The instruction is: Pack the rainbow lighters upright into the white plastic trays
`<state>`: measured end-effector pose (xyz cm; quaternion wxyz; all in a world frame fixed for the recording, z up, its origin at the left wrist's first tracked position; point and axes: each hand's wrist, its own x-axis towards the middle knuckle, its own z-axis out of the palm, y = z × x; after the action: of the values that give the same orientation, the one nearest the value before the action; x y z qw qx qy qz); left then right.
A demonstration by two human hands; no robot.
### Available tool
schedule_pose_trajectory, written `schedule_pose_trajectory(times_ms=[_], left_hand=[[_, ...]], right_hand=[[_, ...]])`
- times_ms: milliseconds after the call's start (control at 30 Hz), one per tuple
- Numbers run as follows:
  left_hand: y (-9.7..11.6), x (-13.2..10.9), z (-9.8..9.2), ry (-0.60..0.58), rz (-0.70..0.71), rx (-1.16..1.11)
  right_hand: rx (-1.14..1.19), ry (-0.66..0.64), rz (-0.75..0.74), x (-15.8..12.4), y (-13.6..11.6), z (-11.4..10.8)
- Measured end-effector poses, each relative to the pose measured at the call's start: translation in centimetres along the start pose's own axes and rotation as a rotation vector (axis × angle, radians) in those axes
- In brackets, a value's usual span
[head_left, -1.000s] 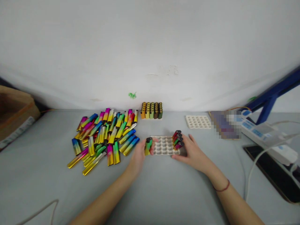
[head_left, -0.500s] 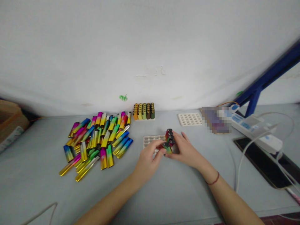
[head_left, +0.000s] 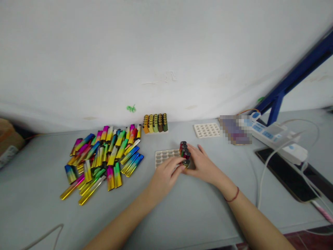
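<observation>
Left hand (head_left: 165, 172) has crossed from the tray's left edge to its near right corner since a second ago, bringing a black-topped lighter (head_left: 186, 162). Thumb and fingertips pinched on that lighter, at the near end of an upright lighter row (head_left: 183, 147) along the right edge of the white pocketed tray (head_left: 159, 158). Right hand (head_left: 204, 165) curved against the row's right side; cannot tell whether it grips. Loose metallic lighters (head_left: 111, 156) heaped toward the tabletop's (head_left: 221, 215) left; gold-topped block of lighters (head_left: 155, 126) and second pocketed tray (head_left: 207, 130) near its back edge.
</observation>
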<state>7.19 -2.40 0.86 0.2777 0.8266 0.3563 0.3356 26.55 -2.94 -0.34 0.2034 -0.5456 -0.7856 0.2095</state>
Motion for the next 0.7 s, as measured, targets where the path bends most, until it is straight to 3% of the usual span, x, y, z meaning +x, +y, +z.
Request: schedule_pose_trajectory(times_ms=[367,567,700], left_hand=[[-0.1,0.0,0.0,0.040,-0.094,0.019],[-0.2,0.0,0.1,0.024,0.042,0.091],[-1.1,0.1,-1.9,0.086,0.066,0.245]], right_hand=[[0.001,0.011,-0.005,0.0,0.1,0.1],[-0.003,0.025,-0.012,-0.1,0.1,0.1],[-0.014,0.024,-0.008,-0.2,0.2,0.2]])
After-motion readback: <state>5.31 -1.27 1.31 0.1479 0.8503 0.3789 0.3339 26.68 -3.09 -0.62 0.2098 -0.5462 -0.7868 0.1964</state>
